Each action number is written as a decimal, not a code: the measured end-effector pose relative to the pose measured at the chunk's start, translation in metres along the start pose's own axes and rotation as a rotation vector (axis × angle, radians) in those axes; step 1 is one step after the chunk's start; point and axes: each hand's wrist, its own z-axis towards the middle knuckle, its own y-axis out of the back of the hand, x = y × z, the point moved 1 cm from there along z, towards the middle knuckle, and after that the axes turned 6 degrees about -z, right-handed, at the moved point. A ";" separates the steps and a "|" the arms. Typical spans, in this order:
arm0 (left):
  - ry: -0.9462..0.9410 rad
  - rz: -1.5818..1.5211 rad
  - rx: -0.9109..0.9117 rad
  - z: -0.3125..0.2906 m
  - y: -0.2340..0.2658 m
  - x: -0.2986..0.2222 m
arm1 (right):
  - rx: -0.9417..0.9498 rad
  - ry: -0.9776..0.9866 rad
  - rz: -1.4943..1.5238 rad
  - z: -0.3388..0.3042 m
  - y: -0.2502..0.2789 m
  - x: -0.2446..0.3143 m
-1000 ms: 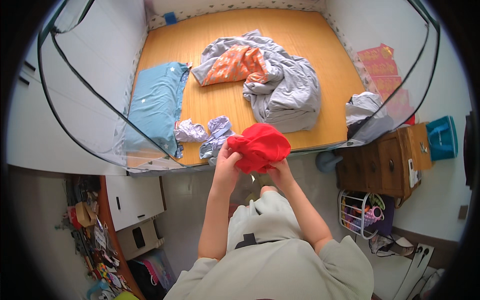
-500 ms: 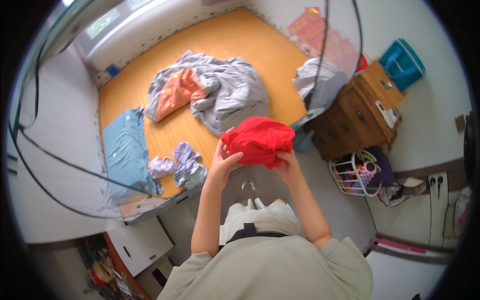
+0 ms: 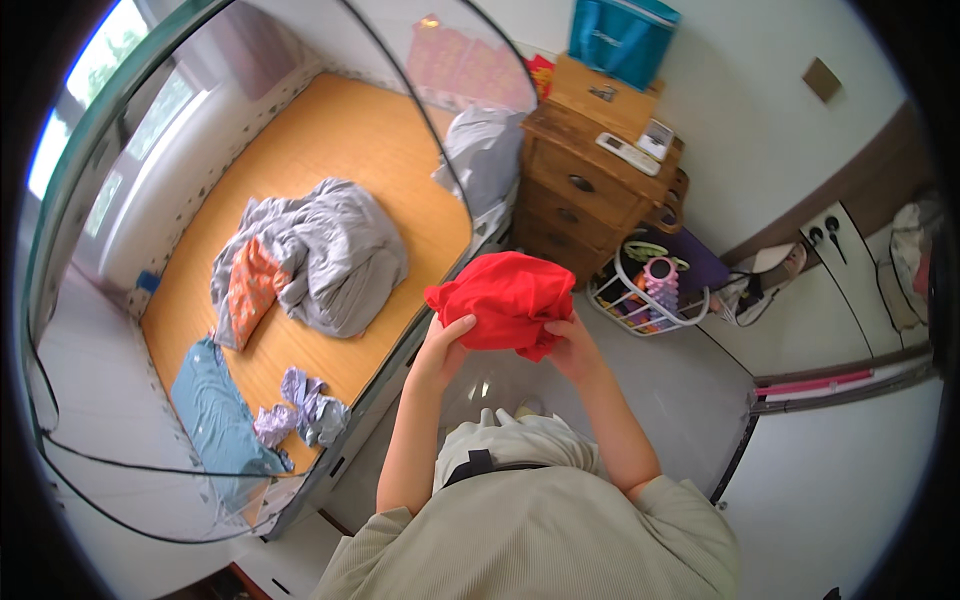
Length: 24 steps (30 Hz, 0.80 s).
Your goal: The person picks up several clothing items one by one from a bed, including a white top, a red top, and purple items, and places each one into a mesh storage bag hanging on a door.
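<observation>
A bundled red cloth (image 3: 505, 300) is held up in front of my body between both hands. My left hand (image 3: 445, 345) grips its left side, thumb on top and the fingers mostly hidden beneath. At its right lower edge my right hand (image 3: 570, 345) pinches the cloth with thumb and fingers. The cloth is crumpled and rounded, with a fold hanging down near my right hand; its exact kind cannot be made out. To the left, on the bed (image 3: 370, 130), lie a rumpled grey quilt (image 3: 345, 250) with an orange patterned part, and a blue pillow (image 3: 220, 405).
Small crumpled lilac clothes (image 3: 300, 410) lie by the bed's near edge. Ahead right stands a wooden drawer cabinet (image 3: 560, 185) bearing a teal bag (image 3: 622, 40) and a white remote (image 3: 628, 153). A white basket (image 3: 640, 320) of massage rollers sits on the floor beside it.
My view has turned to the right, so the bed appears further left and the cabinet and basket nearer the middle. Both hands keep hold of the red cloth.
</observation>
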 end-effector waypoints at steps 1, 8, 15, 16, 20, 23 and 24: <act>0.014 0.000 0.012 0.008 -0.011 0.011 | -0.012 0.004 -0.036 -0.006 0.013 0.010; 0.131 0.044 0.044 0.063 -0.083 0.096 | -0.228 0.194 -0.264 -0.061 0.096 0.073; 0.365 0.144 0.191 0.095 -0.153 0.181 | -0.528 0.518 -0.015 -0.132 0.134 0.111; 0.407 0.147 0.211 0.098 -0.161 0.194 | -0.558 0.554 0.007 -0.143 0.141 0.114; 0.520 0.207 0.302 0.106 -0.200 0.235 | -0.655 0.699 0.068 -0.182 0.160 0.132; 0.591 0.200 0.365 0.110 -0.226 0.263 | -0.733 0.756 0.084 -0.209 0.169 0.146; 0.612 0.197 0.397 0.112 -0.236 0.273 | -0.763 0.768 0.087 -0.217 0.173 0.152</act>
